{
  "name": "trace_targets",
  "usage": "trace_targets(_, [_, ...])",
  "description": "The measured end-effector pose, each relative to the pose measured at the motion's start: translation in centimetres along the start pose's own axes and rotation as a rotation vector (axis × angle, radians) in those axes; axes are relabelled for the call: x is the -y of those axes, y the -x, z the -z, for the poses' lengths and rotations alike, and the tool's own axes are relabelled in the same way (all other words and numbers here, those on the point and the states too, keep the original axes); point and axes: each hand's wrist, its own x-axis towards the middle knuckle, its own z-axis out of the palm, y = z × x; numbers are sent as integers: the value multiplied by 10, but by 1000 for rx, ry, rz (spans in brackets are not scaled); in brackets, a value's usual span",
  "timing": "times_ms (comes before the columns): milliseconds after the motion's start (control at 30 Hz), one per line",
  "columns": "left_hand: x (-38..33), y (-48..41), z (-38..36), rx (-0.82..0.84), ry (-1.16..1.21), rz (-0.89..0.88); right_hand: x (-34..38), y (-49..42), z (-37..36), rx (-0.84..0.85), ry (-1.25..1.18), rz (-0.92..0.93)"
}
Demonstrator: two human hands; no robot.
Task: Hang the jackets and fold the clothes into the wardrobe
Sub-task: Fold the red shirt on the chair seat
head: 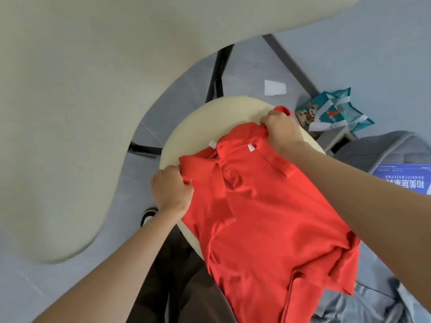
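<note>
Shirt (256, 217), red, spread across round worktop (210, 120); left hand (171, 190) grips one shoulder, right hand (283, 130) grips the other, collar (233, 157) between the hands; bag (333, 113) beyond right hand.

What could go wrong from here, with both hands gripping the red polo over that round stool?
1. The red polo shirt is larger than the round stool. Its lower half hangs past the near edge, so it may slide off if released.
2. The sleeve lies bunched at the side, so a fold made now would probably be lumpy.
3. The left hand and right hand grip crumpled fabric, which may leave the shoulders uneven.
</note>
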Motion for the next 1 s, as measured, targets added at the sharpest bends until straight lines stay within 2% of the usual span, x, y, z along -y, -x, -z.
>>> trace_targets(233, [-38, -34, 40, -311, 31, -99, 4, -27, 30, -408, -469, -248])
trace_targets(400, [-38, -9, 34, -364, -88, -413, -9, 14, 17, -466, -650, -374])
trace_targets(500, [-19, 21, 14, -170, -104, -646, -19, 61, -12, -429, -637, -469])
trace_targets(567, [-7, 39, -2, 119, -178, -777, -28, 91, -38, -213, -523, -617])
trace_targets(633, [3, 51, -17, 436, -353, -817, -36, 116, -55, 87, -477, -742])
trace_targets(667, [7, 53, -23, 523, -428, -824, -38, 124, -60, 158, -499, -783])
trace_targets(733, [9, 54, -29, 543, -449, -802, -39, 132, -63, 106, -574, -820])
trace_targets(800, [5, 56, -28, 471, -292, -749, -30, 128, -59, 11, -720, -841])
trace_targets(900, [-3, 59, -28, 461, -28, -634, -12, 116, -50, 68, -909, -828])
trace_targets(967, [-6, 59, -29, 497, 93, -591, -6, 112, -47, 106, -831, -730])
trace_targets(1000, [-8, 58, -32, 527, 89, -628, -6, 113, -45, 121, -710, -678])
